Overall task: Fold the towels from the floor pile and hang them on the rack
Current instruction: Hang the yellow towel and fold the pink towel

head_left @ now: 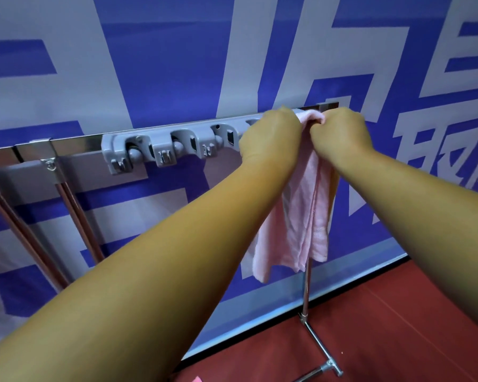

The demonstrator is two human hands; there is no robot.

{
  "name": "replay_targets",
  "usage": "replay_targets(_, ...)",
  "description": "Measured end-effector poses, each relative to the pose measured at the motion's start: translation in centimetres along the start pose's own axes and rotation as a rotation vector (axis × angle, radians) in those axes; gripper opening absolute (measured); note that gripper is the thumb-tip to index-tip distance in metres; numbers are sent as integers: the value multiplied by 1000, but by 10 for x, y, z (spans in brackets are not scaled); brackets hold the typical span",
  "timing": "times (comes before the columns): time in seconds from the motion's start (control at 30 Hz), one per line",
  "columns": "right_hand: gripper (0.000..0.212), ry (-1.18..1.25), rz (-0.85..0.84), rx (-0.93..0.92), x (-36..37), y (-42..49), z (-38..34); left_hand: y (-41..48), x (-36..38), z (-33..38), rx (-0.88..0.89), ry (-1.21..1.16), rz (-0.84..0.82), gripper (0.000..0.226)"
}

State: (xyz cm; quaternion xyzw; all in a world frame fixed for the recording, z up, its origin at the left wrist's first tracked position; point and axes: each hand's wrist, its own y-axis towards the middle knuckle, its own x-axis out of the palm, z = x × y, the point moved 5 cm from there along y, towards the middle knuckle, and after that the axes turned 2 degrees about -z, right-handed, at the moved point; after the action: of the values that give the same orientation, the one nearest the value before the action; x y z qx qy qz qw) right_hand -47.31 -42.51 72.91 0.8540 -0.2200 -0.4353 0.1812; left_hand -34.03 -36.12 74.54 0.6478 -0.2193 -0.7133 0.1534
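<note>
— What is standing around the hands?

— A blue and white banner [163, 64] is covering the wall behind. A shiny steel bar [75, 150] is running along it, and a grey plastic rack [163, 150] with several clips is sitting on this bar. At the left, two copper-coloured rods [75, 210] are hanging down from the bar. Below, a metal stand pole [305, 293] is standing on the red floor [398, 326], partly behind the cloth. Nothing is lying between the camera and the hands.

— And where is the towel?

— The pink towel [301, 216] is hanging at the right end of the rack, its top lying over the rail and its folded layers dropping down in front of the banner. The lower edge is hanging well above the floor.

— How are the hands holding it?

— The left hand [271, 136] and the right hand [340, 133] are close together at the top of the towel. The fingers [329, 122] of both are curling tight around the top fold, with a small bunch of cloth showing between the two hands. The fingertips themselves are hidden behind the knuckles.

— Anything else on the floor?

— A small pink scrap [196, 379] is showing at the bottom edge; I cannot tell what it is.
</note>
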Motion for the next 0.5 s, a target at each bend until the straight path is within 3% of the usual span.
replay_targets(0.17,29,-190,-217,-92,20,-13,-1,9,29,-4,-180,-105,-265,58)
replay_targets(0.23,26,-187,-228,-114,25,-14,1,8,33,-7,-175,-92,-250,48)
replay_targets(0.37,17,-95,-173,-166,27,-17,7,-2,41,-10,-106,-20,-59,27)
replay_targets(0.5,15,70,-140,-152,31,-25,20,-8,57,-11,-156,-74,-140,19)
